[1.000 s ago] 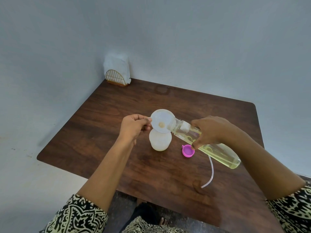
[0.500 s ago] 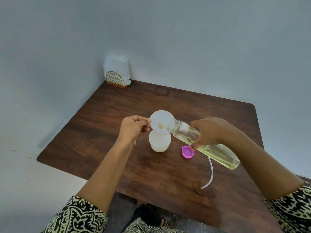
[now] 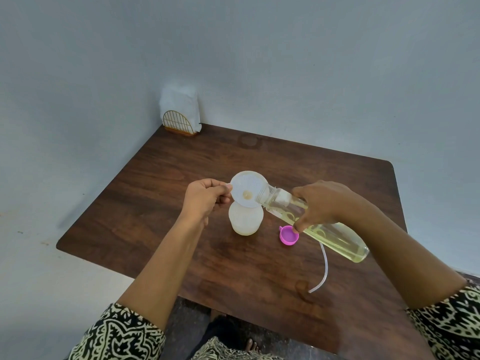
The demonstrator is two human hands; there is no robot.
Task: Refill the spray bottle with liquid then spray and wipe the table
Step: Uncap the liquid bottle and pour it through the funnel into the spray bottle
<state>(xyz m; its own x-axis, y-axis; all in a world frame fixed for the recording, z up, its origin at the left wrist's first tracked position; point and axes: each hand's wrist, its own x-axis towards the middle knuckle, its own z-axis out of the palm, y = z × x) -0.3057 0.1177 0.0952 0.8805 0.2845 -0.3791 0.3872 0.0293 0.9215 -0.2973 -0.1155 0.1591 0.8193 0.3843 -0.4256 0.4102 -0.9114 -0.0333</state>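
While the left hand [image 3: 205, 198] pinches the funnel [image 3: 248, 188] atop the sprayer [image 3: 245, 220], centre of the worktop [image 3: 181, 165], the right hand [image 3: 322, 203], gripping the refill [image 3: 337, 240] from 3 o'clock, should tip gently, mouth inside the rim.

Nothing here reads as a word, brand or number. The clear bottle [image 3: 335, 239] gripped in my right hand [image 3: 322, 203] carries pale curling marks along its side, possibly printed decoration, too faint and blurred to make out as lettering.
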